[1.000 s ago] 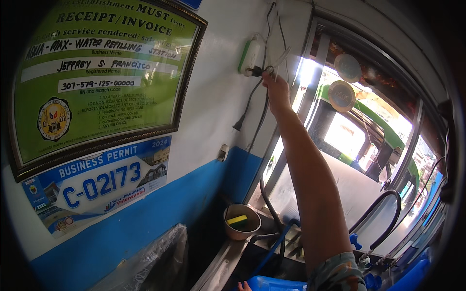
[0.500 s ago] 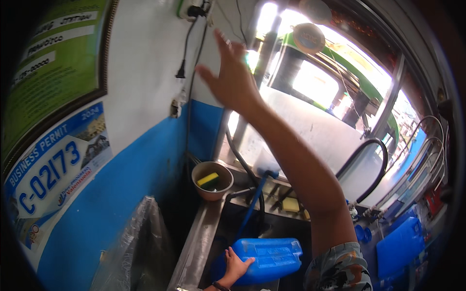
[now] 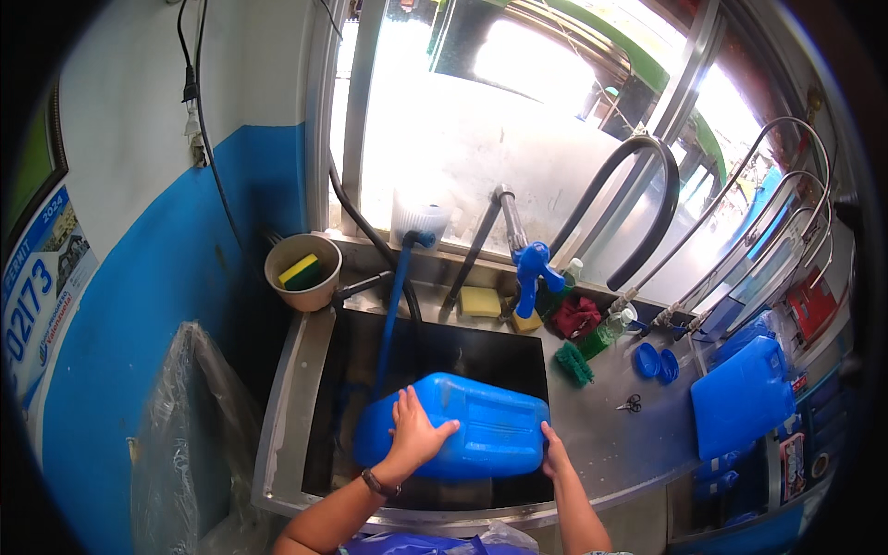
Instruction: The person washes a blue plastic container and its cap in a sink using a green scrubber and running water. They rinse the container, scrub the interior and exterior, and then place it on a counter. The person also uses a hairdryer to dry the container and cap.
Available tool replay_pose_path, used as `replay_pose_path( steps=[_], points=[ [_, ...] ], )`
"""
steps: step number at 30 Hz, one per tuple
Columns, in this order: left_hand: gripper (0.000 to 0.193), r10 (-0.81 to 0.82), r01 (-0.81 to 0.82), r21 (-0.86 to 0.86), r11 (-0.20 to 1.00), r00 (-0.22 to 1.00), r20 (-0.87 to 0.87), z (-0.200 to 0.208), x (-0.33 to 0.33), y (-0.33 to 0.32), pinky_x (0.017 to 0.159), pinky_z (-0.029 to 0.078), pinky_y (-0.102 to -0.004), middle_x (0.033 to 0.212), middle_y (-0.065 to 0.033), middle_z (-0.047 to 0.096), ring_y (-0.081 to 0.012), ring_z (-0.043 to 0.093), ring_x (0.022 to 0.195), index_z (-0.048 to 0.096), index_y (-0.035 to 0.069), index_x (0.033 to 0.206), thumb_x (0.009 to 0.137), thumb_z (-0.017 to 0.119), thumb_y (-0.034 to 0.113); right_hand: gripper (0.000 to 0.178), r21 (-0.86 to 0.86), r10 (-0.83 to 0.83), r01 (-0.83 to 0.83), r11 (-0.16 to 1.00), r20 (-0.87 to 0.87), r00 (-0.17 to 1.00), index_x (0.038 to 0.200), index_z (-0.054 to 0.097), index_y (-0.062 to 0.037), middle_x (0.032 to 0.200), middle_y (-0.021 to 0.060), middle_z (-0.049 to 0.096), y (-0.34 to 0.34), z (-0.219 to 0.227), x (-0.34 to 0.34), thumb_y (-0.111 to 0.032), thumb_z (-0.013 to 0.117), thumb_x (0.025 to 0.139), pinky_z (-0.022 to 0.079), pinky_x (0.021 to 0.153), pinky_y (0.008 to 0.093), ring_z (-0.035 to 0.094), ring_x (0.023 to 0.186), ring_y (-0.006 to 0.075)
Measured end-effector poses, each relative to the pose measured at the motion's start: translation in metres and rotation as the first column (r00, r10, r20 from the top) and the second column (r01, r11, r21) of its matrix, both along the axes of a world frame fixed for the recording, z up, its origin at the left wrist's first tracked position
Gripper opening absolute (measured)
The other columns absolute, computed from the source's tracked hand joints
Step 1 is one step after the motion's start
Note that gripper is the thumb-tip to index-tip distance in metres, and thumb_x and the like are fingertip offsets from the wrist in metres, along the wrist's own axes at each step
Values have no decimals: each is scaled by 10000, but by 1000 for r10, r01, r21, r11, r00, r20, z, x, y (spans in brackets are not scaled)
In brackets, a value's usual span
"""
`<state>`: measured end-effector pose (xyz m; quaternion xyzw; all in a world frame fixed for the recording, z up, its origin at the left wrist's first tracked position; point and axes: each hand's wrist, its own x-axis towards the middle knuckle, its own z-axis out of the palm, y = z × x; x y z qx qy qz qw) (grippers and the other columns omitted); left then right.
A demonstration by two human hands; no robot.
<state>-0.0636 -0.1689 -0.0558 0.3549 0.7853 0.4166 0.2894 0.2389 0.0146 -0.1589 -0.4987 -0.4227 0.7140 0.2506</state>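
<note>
A blue plastic water jug lies on its side over the dark basin of the steel sink. My left hand grips its top left part, thumb spread from the fingers, with a dark band on the wrist. At the jug's right end, my right hand holds the edge; its thumb shows and most of the fingers are hidden behind or under the jug. A blue pipe stands in the basin just behind the jug. The blue-handled tap rises at the sink's back rim.
A bowl with a yellow-green sponge sits at the back left corner. On the right counter are a green scrubber, scissors, blue caps and another blue jug. Clear plastic hangs at the left.
My right hand came down from high up near the wall and now holds the jug's right end. My left hand stays on the jug. The view has swung down and right.
</note>
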Motion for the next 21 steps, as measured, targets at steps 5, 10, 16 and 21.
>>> replay_pose_path(
  steps=[5, 10, 16, 21],
  points=[
    [1185, 4, -5, -82, 997, 1000, -22, 29, -17, 37, 1130, 294, -533, 1529, -330, 209, -435, 221, 1432, 137, -81, 1495, 683, 806, 463, 725, -92, -43, 20, 996, -260, 965, 1433, 391, -34, 1398, 170, 501, 5, 41, -21, -543, 543, 940, 428, 1048, 479, 516, 1251, 316],
    [929, 192, -192, 130, 973, 981, 11, -14, -46, 16, 1058, 403, -407, 1342, -290, 460, -352, 479, 1254, 322, -102, 1402, 724, 784, 334, 757, -178, 104, -163, 970, -301, 948, 1398, 444, -51, 1330, 149, 561, 30, 72, -71, -626, 525, 912, 465, 1008, 464, 565, 1191, 296],
    [782, 273, -464, 365, 807, 842, 465, -36, -37, -70, 1014, 443, -369, 1290, -198, 527, -273, 544, 1180, 342, -52, 1397, 760, 746, 155, 781, -155, 443, -454, 878, -100, 891, 1387, 461, -63, 1301, 130, 581, 42, 66, -135, -650, 561, 881, 482, 968, 432, 591, 1130, 258],
    [773, 253, -504, 382, 775, 801, 543, -18, -32, -111, 1045, 423, -378, 1305, -183, 508, -288, 536, 1181, 319, -7, 1433, 777, 703, 131, 880, -131, 547, -536, 834, 59, 835, 1508, 299, -194, 1473, 155, 412, 16, 75, -159, -688, 580, 836, 477, 921, 495, 512, 1233, 313]
  ],
)
